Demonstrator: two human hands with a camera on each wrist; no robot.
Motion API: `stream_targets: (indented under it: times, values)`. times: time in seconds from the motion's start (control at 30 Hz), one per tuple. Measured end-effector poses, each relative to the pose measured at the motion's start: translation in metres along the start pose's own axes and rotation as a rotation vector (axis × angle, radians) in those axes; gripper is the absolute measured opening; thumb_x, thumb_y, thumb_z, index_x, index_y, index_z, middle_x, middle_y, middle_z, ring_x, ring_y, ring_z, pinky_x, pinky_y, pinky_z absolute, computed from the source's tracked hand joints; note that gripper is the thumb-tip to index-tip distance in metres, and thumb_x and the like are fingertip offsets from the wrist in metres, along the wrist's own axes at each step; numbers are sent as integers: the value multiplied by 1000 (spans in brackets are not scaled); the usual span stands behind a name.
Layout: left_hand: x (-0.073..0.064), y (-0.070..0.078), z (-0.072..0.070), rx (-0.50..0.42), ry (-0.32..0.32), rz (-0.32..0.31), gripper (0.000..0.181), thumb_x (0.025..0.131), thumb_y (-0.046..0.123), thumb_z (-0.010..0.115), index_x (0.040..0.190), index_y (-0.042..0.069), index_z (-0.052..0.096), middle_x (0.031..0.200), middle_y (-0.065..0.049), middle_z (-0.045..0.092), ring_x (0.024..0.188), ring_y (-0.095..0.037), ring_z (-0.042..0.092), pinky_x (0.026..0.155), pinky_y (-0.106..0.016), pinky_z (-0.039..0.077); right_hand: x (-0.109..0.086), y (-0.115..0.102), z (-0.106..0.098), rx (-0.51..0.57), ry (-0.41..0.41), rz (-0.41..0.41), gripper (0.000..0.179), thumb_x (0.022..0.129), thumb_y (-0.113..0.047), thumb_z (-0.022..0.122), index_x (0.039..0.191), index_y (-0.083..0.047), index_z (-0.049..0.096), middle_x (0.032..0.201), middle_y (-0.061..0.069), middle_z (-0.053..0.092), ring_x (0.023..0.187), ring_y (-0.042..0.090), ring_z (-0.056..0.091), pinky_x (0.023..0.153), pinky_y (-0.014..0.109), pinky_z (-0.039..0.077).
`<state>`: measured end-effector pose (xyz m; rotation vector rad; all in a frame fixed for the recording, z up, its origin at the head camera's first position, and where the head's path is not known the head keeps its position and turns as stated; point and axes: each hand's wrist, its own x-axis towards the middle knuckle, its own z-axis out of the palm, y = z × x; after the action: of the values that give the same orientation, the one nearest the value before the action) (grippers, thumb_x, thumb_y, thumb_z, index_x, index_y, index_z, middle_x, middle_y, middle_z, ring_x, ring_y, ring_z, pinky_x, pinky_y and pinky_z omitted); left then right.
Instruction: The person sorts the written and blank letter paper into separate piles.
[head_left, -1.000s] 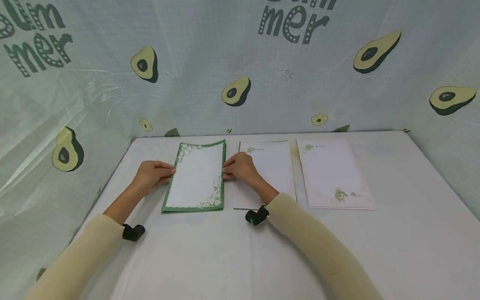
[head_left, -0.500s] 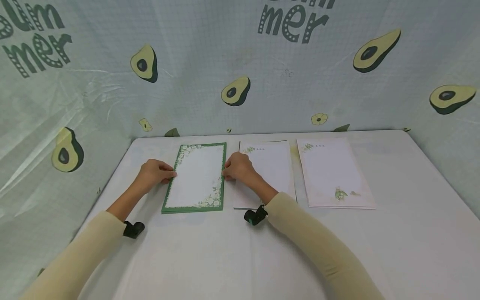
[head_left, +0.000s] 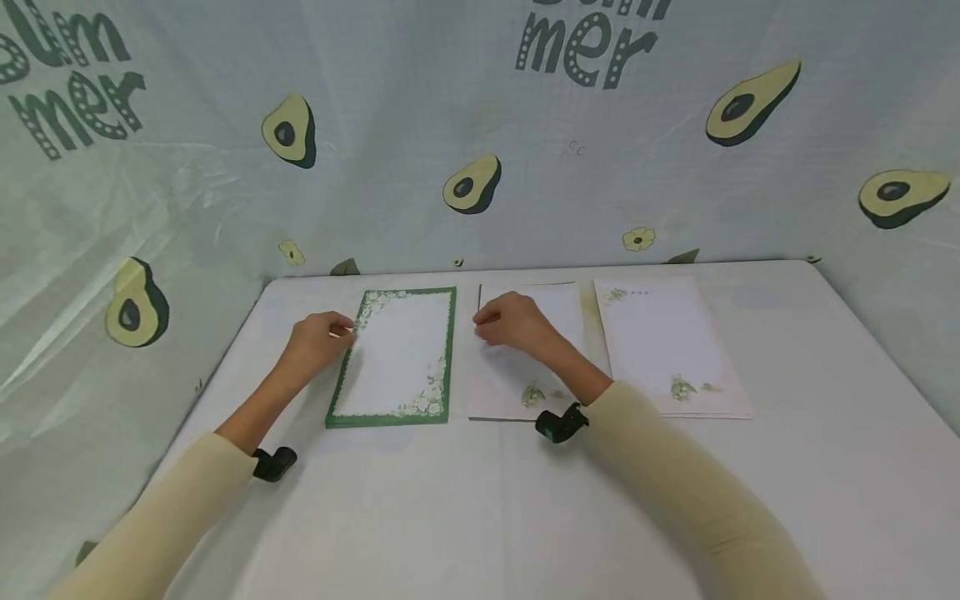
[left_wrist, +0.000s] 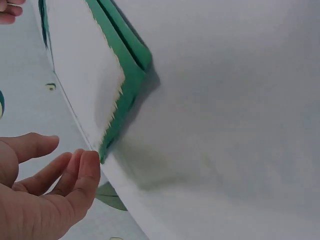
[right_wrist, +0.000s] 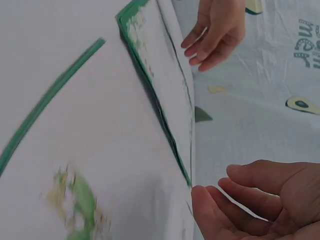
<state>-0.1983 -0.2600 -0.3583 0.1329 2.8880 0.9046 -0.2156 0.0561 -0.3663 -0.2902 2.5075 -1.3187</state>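
Note:
A stack of green-bordered floral paper (head_left: 397, 354) lies flat on the left of the white table. Just over its left edge hovers my left hand (head_left: 321, 337), thumb and fingers apart with nothing between them, as the left wrist view shows of the same hand (left_wrist: 55, 185). My right hand (head_left: 517, 323) is above the middle stack of pale paper (head_left: 517, 387), which has a small green plant print. In the right wrist view the right hand (right_wrist: 260, 200) has loosely bent fingers and a gap at the thumb, holding nothing.
A third stack, pinkish paper with plant prints (head_left: 660, 346), lies to the right of the middle one. Behind the white table (head_left: 420, 508) hangs a pale curtain (head_left: 375, 192) printed with avocados.
Both hands have let go of the green-bordered stack. My right hand moved right, over the middle stack; my left rose slightly. The green-bordered sheets now lie flat and more evenly aligned.

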Motion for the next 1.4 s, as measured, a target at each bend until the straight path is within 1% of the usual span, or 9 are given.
stream_targets:
  times: [0.1,0.33,0.5,0.63,0.7,0.83,1.0,1.17,1.4]
  values:
    - [-2,16,7,-87,-38,32,33,103,6,58,130,-13,59,122,-31,63,108,-41,67,87,-45,61,-14,15,-28,-60,35,-11,31,100,-13,66,128,0,68,121,15,70,97,25,73,84,35,63]
    - [0,43,35,-457,-274,28,37,104,5,57,136,-14,53,128,-30,59,113,-37,66,99,-40,58,-48,46,-75,-172,107,65,36,103,-16,61,133,4,62,129,21,65,104,31,72,84,37,62]
    - [6,55,52,-579,-409,37,38,105,3,55,138,-14,50,131,-31,59,116,-36,66,100,-37,57,-64,64,-88,-205,79,158,41,104,-18,59,137,7,58,128,23,64,100,28,72,84,36,60]
    - [10,67,63,-687,-538,-16,42,105,0,52,142,-17,43,140,-32,53,128,-38,58,106,-37,53,-70,74,-90,-205,34,224,43,104,-17,59,138,9,56,125,23,66,94,23,72,82,34,60]
    - [11,73,67,-728,-585,-49,43,105,-1,50,144,-17,40,144,-33,48,133,-39,54,108,-38,51,-71,78,-91,-185,19,228,43,104,-16,59,139,10,54,126,24,66,97,24,73,84,34,61]
    - [12,80,75,-717,-595,-57,44,105,0,52,144,-16,41,144,-32,49,130,-38,56,106,-38,53,-69,86,-92,-113,6,206,43,104,-13,58,139,10,53,130,26,63,103,27,72,89,37,61]
    - [15,79,85,-648,-554,-31,38,102,1,60,137,-13,53,125,-24,63,109,-26,70,98,-33,58,-67,94,-91,-9,-3,205,41,102,-10,59,138,9,55,125,24,65,98,22,74,90,34,61]
    - [16,80,89,-626,-525,11,35,101,1,62,133,-13,57,115,-19,67,100,-21,72,93,-32,60,-67,98,-89,8,14,192,40,102,-9,59,139,8,55,118,20,67,92,17,74,86,31,62]
    - [14,83,87,-614,-483,13,29,100,2,63,126,-10,62,112,-19,67,100,-26,73,92,-34,61,-67,97,-87,3,22,179,40,103,-9,59,140,5,55,121,22,66,93,19,74,86,33,62]
